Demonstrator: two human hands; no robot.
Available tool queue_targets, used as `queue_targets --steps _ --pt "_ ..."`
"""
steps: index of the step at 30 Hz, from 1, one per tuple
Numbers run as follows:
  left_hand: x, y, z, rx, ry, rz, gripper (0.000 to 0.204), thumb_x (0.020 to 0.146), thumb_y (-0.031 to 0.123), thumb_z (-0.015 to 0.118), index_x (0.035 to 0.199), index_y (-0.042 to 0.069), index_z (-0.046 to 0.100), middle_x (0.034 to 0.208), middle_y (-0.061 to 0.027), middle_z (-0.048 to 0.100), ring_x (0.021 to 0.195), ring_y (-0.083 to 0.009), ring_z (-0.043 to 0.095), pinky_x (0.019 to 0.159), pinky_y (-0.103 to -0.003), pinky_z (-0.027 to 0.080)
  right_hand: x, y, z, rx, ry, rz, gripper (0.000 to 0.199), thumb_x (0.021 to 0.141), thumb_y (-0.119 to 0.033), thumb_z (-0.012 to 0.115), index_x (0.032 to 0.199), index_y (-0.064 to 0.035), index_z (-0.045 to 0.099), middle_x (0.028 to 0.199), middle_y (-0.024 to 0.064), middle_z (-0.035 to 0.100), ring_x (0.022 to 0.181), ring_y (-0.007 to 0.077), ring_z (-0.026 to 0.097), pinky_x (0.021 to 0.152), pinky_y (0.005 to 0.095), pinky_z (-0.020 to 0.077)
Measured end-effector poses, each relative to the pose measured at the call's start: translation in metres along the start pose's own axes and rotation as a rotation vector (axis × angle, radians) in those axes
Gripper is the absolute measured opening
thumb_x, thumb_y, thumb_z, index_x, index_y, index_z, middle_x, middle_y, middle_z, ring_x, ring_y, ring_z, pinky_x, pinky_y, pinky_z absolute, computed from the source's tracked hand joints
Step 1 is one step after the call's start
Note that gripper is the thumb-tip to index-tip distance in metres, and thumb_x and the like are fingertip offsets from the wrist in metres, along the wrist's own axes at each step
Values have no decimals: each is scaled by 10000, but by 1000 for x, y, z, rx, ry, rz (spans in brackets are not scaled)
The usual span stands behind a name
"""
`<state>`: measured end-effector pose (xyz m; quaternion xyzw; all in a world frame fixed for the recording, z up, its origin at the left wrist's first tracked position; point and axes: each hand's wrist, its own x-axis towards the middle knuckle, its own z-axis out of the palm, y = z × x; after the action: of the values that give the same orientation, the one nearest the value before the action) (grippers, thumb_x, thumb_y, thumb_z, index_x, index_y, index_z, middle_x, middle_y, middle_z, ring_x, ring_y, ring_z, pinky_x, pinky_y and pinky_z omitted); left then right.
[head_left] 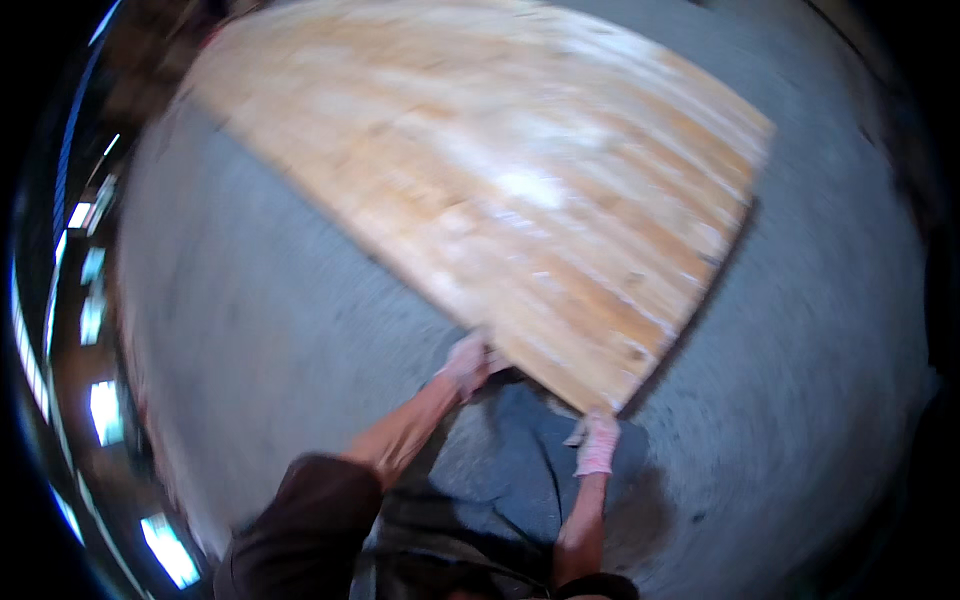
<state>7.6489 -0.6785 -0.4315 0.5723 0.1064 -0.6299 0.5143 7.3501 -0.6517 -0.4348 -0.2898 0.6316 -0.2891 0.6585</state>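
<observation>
A large flat wooden board (500, 180) made of joined light-brown planks stretches from the upper left to the right above a grey concrete floor (270, 320). Both my hands wear pale gloves and hold its near edge. My left hand (468, 362) grips the edge near the middle of that side. My right hand (597, 444) grips close to the board's near corner. The picture is blurred by motion. My forearms come up from the lower edge, with dark sleeves pushed up to the elbows.
My grey trousers (500, 480) show between my arms. Bright windows or lights (100, 410) curve along the dark left rim. Dark clutter (150, 60) sits at the top left beyond the board. The floor spreads to the right (820, 380).
</observation>
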Motion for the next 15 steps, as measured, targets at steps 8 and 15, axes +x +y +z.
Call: queue_targets --steps 8,15 --pt "-2 -20 -27 -102 256 20 419 997 422 584 1061 9 612 815 -109 633 587 -256 641 513 -409 571 -11 15 6 192 -64 63 441 971 -348 623 643 -92 477 467 45 424 355 165 391 349 347 399" --pt "4 -21 -11 -42 232 19 436 1011 441 545 1096 18 613 895 -129 669 683 -267 665 599 -396 566 -3 9 1 164 -62 67 470 970 -382 612 630 -88 474 468 48 434 354 170 398 360 361 411"
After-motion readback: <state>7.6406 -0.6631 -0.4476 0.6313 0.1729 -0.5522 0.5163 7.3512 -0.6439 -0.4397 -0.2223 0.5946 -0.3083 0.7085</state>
